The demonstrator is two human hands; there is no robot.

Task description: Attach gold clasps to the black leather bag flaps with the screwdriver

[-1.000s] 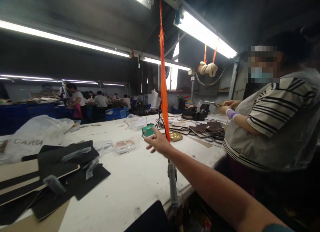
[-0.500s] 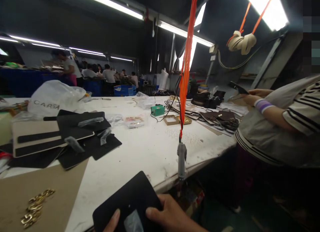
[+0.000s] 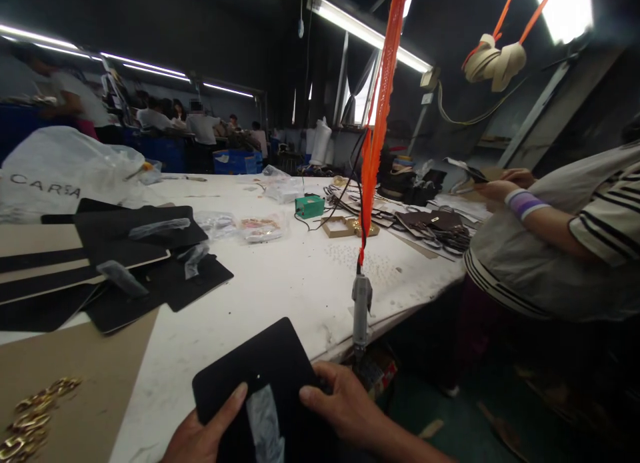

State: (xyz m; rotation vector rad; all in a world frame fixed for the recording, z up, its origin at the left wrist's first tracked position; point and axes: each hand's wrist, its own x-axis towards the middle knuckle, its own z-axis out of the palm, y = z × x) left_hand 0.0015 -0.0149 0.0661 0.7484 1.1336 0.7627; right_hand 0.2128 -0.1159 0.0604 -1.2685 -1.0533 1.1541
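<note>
Both hands grip a flat black panel with rounded corners, tilted up at the near table edge. My left hand holds its left side, thumb across the front. My right hand pinches the right edge, thumb on the front and fingers behind. A strip of wrinkled clear film covers part of the panel, with a small bright dot above it. Just beyond the right hand, a grey electric screwdriver hangs from an orange cord.
Stacked black panels lie left, behind gold metal buckles on brown board. A green box, an open carton and dark pieces sit farther back. A person stands at right holding something dark.
The view has turned slightly right, so table items shift left. The panel has come up a little in both hands, and more of my left hand shows.
</note>
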